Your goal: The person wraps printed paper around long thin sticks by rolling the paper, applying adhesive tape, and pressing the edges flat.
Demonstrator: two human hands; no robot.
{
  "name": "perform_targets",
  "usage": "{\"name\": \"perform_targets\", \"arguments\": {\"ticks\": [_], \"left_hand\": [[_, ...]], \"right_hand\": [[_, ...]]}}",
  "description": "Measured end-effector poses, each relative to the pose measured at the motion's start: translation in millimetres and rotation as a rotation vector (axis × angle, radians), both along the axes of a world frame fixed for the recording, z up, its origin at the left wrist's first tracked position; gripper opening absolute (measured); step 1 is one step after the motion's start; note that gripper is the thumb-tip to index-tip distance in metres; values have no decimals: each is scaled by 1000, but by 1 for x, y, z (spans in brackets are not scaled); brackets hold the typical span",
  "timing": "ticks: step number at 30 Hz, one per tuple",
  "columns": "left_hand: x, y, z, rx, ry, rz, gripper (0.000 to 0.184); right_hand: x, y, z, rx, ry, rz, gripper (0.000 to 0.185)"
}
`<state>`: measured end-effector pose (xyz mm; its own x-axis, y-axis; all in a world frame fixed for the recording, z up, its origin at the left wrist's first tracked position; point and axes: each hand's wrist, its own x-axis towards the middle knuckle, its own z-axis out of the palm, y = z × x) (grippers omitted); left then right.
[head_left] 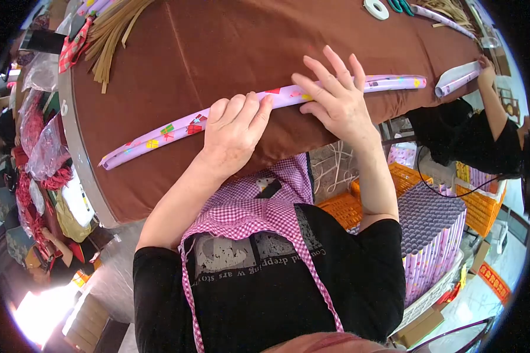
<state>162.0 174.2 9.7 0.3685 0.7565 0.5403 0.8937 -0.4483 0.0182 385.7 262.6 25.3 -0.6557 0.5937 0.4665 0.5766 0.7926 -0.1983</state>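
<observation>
A long narrow roll of lilac wrapping paper, printed with coloured gift boxes, lies across the brown-covered table in front of me. My left hand is closed over the middle of the roll, with knuckles up and thumb along it. To its right, my right hand is over the roll with its fingers spread and raised; the thumb side is at the paper. A loose paper edge shows along part of the roll's length. The palm side of my left hand is hidden.
Brown paper strips lie at the far left, a white tape roll at the back. At right, another person's hand is at a partly rolled sheet. Many finished rolls stand in a basket, near orange crates.
</observation>
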Motion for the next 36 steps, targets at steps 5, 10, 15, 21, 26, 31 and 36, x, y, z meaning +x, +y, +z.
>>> {"name": "perform_targets", "arguments": {"ticks": [5,10,15,21,26,31,36], "left_hand": [[-1,3,-3,48,-10,-25,34],[-1,1,-3,18,-18,-17,32],[-1,1,-1,5,-10,5,32],[-1,2,-3,48,13,-29,37],[-1,1,-2,7,21,8,30],[-1,2,-2,52,29,-18,33],[4,1,14,-51,78,3,31]], "right_hand": [[-1,-2,-18,164,-50,31,39],[-1,-7,-21,263,-19,59,36],[15,-6,-20,278,69,97,35],[7,-8,-2,130,37,-60,43],[-7,-7,-16,201,41,-9,37],[-10,-10,-25,321,60,-15,29],[-10,-13,-25,340,85,-27,22]]}}
